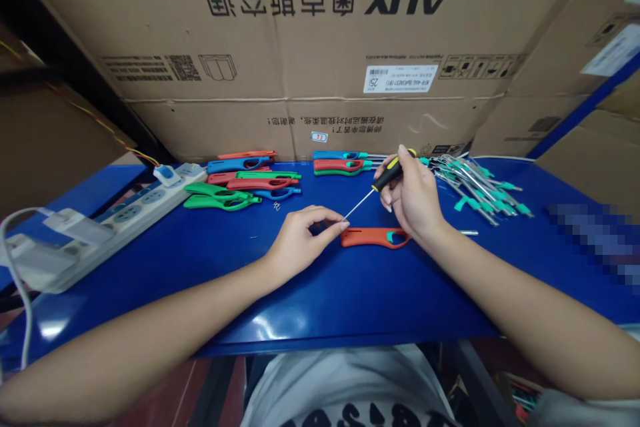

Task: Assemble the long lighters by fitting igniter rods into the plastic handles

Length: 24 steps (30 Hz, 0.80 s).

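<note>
My right hand (419, 200) is closed around the black and yellow handle of a screwdriver (387, 175), whose thin shaft slants down to the left. At the tip of that shaft, the thumb and fingers of my left hand (303, 240) are pinched together; whatever small thing they hold is hidden. Just below the tip lies an orange gas lighter (366, 237) with a turquoise trigger, flat on the blue table (295, 307). Its right end is partly covered by my right hand, and a metal rod (469, 233) shows beyond the wrist.
Coloured lighter casings (220, 199) are piled at the left back, beside small screws (277, 205). Lighters with rods (336, 165) lie at the back middle. Metal rods with turquoise parts (483, 192) heap at the right. A power strip (143, 207) runs along the left; cardboard (320, 80) stands behind.
</note>
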Motion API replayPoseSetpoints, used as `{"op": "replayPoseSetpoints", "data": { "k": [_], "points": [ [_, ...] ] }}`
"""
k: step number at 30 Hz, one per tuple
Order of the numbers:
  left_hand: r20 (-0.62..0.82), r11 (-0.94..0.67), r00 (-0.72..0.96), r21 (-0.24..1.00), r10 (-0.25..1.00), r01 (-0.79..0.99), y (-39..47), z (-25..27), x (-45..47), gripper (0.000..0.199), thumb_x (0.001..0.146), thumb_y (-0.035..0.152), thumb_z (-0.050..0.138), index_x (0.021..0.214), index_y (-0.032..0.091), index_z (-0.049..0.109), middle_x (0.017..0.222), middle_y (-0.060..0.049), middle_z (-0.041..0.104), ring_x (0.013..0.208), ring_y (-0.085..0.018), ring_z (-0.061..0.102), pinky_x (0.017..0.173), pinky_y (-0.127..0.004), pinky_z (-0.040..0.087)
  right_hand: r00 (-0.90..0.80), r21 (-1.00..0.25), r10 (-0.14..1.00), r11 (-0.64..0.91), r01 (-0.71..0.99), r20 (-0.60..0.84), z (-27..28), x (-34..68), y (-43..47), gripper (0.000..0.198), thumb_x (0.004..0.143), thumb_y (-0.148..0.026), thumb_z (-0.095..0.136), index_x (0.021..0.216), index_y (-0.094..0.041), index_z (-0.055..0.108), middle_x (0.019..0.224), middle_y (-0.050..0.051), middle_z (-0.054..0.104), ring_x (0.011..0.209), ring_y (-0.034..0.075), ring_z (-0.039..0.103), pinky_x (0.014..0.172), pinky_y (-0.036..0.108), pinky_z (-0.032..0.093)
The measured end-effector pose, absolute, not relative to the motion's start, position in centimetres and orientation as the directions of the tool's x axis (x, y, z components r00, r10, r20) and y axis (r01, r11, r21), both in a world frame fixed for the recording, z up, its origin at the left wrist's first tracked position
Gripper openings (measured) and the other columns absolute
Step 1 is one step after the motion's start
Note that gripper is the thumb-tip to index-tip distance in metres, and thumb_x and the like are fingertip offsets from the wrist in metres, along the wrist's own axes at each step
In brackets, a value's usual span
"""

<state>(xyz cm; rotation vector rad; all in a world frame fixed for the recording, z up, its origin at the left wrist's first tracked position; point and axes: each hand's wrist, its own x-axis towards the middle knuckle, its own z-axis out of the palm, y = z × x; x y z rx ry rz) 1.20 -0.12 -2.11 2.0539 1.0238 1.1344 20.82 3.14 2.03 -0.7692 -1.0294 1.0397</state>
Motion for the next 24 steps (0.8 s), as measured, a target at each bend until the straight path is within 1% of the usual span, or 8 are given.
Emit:
{"op": "replayPoseSetpoints", "data": {
  "k": [4,12,16,18,21,22,24],
  "points": [
    [0.441,-0.55,0.351,0.768,0.826,0.329,-0.1,-2.1,1.2,0.008,0.089,0.027,0.072,0.088,0.021,0.078,0.088,-0.001,0.078,0.082,-0.017,0.07,0.076,-0.028,0.051,0.136,-0.887,0.941,0.338,-0.315,0.31,2.1,20.9,3.2,0.044,0.079,-0.06,0.072,0.074,-0.02,0.054,0.063,-0.003,0.063,0.032,0.006,0.045,0.027,0.022,0.034],
    [0.416,-0.511,0.323,0.802,0.85,0.31,-0.2,-1.9,1.3,0.009,0.088,0.028,0.073,0.086,0.021,0.078,0.086,-0.001,0.078,0.081,-0.017,0.069,0.075,-0.027,0.052,0.134,-0.889,0.942,0.336,-0.311,0.309,2.3,21.2,3.2,0.046,0.081,-0.063,0.068,0.075,-0.02,0.054,0.064,-0.002,0.063,0.033,0.006,0.045,0.028,0.022,0.033],
    [0.366,-0.454,0.306,0.838,0.879,0.302,-0.3,-1.9,1.4,0.012,0.087,0.031,0.073,0.086,0.02,0.078,0.086,-0.002,0.079,0.08,-0.018,0.07,0.073,-0.028,0.052,0.1,-0.883,0.936,0.351,-0.313,0.336,2.3,21.3,3.2,0.044,0.082,-0.062,0.068,0.076,-0.02,0.055,0.065,-0.002,0.062,0.033,0.007,0.047,0.028,0.022,0.035],
    [0.328,-0.414,0.297,0.86,0.897,0.3,-0.3,-2.0,1.4,0.016,0.087,0.035,0.073,0.086,0.02,0.078,0.085,-0.002,0.079,0.078,-0.019,0.07,0.071,-0.029,0.052,0.051,-0.879,0.928,0.365,-0.306,0.368,2.5,21.5,3.0,0.04,0.083,-0.059,0.068,0.08,-0.021,0.056,0.067,-0.002,0.063,0.035,0.008,0.049,0.029,0.022,0.037],
    [0.323,-0.418,0.314,0.854,0.893,0.309,-0.2,-2.0,1.4,0.017,0.087,0.036,0.072,0.085,0.021,0.079,0.084,-0.003,0.079,0.076,-0.019,0.069,0.07,-0.03,0.052,-0.096,-0.887,0.909,0.367,-0.282,0.406,3.1,22.1,2.7,0.031,0.083,-0.05,0.07,0.092,-0.022,0.059,0.073,-0.002,0.066,0.039,0.009,0.053,0.034,0.024,0.044],
    [0.328,-0.428,0.324,0.849,0.887,0.312,-0.3,-2.0,1.4,0.016,0.086,0.036,0.072,0.085,0.021,0.079,0.083,-0.002,0.078,0.076,-0.018,0.068,0.071,-0.03,0.052,-0.157,-0.893,0.898,0.362,-0.268,0.411,3.3,22.4,2.6,0.031,0.082,-0.046,0.072,0.099,-0.023,0.059,0.076,-0.002,0.068,0.042,0.01,0.054,0.036,0.025,0.047],
    [0.328,-0.439,0.35,0.844,0.878,0.309,-0.3,-2.0,1.4,0.014,0.086,0.034,0.073,0.084,0.022,0.079,0.083,-0.002,0.078,0.076,-0.018,0.067,0.072,-0.03,0.052,-0.264,-0.903,0.871,0.359,-0.234,0.415,3.9,23.0,2.3,0.042,0.079,-0.039,0.077,0.114,-0.025,0.057,0.082,-0.001,0.069,0.047,0.011,0.057,0.042,0.027,0.053]
  ]
}}
